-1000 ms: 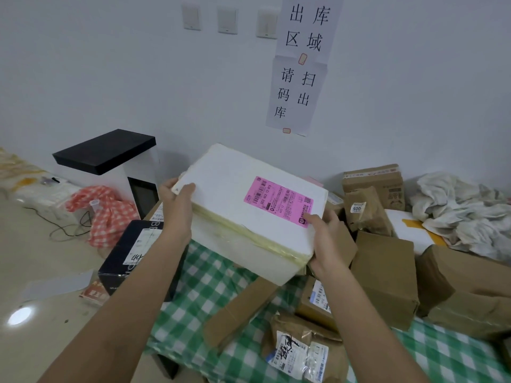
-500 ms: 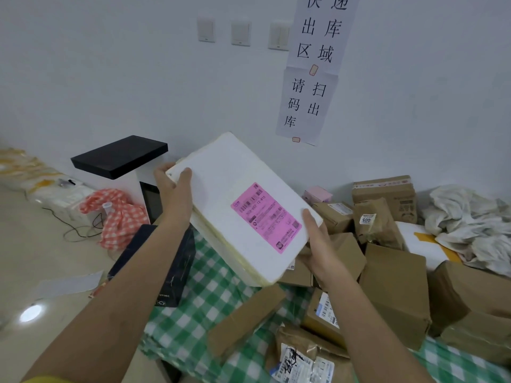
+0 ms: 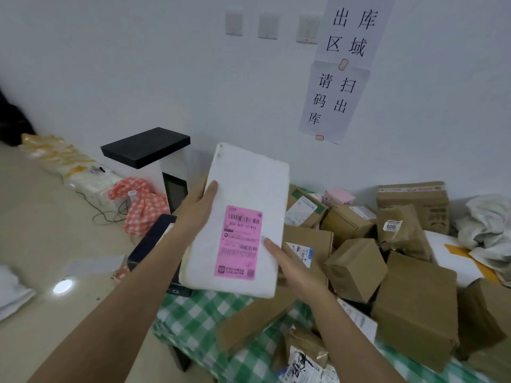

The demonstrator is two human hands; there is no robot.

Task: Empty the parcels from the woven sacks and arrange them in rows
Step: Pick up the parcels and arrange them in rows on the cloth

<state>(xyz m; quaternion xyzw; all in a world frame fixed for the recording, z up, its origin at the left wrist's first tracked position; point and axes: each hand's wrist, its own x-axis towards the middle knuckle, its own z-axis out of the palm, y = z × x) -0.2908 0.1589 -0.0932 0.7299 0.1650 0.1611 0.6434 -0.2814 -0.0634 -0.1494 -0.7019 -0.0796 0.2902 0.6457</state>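
A white foam parcel (image 3: 243, 194) with a pink label (image 3: 240, 243) is held upright above the left edge of the green checked table (image 3: 193, 316); its left side is gripped by the left hand (image 3: 197, 210), its right edge by the right hand (image 3: 293, 268). Brown cardboard boxes (image 3: 356, 266) are heaped on the table, right of the parcel

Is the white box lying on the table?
No, both hands, left hand and right hand, hold the white box up above the checked table.
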